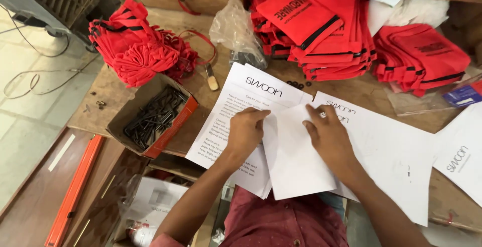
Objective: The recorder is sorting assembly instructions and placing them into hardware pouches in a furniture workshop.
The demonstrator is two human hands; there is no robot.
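Nearest the camera, a blank white sheet [296,161] is being folded on the worktop [361,89]. The left hand [244,132] is pressed flat on its 9 o'clock edge, grip closed on nothing; the right hand [329,137] pinches the top edge at 12 o'clock. Edges should be matched before creasing, judging by the lifted flap. Counted: at least four printed sheets [241,107], three piles of red bags [321,31], and one box of black screws [153,119] at 9 o'clock.

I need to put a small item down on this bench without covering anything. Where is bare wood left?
Bare wood shows at the left corner of the bench, between the red cloth heap and the open box of dark metal parts. A narrow strip runs between the stacked red pouches and the white sheets. The middle is crowded: both hands press on paper.
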